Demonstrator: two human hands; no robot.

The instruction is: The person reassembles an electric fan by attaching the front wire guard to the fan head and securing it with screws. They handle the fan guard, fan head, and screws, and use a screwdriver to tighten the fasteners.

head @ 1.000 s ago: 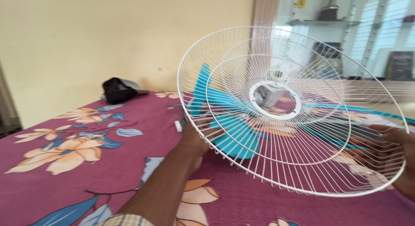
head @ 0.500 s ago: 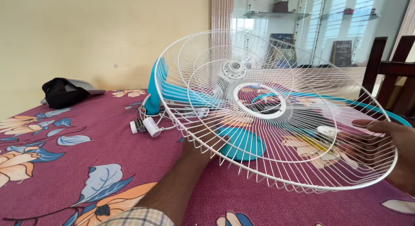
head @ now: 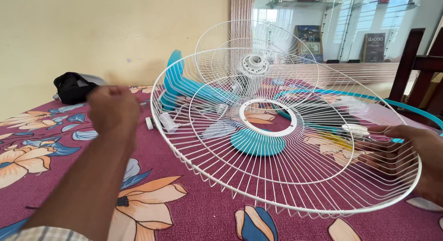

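A: Item one, white wire fan guard [head: 286, 148]. Where is it sitting?

B: It is hanging nearly flat above the maroon floral bedspread [head: 152, 195], not resting on it. The right hand [head: 410, 153] is gripping its far rim, fingers curled through the wires. That is the only hold on it.

A: And the left hand [head: 113, 109]?

B: Raised beside the guard's near rim, clear of it, loosely closed (blurred, so whether anything small is pinched in it I cannot tell).

A: Item two?

B: Second white guard [head: 256, 61] with its hub, standing upright behind the first. Then teal fan blades [head: 184, 86], one lobe showing through the wires at the middle, lying on the bedspread. A teal rim ring [head: 392, 105] is curving off to the right.

A: So how far is the work looking?

B: By my reading, the fan is lying fully in pieces: both guards apart, blades loose, ring separate. Nothing is looking joined. Everything about putting the parts together, or stowing them, is seeming left to do.

A: Sundries?

B: Small white plug or fitting [head: 161, 122] near the blades, black bag [head: 74, 87] against the yellow wall.
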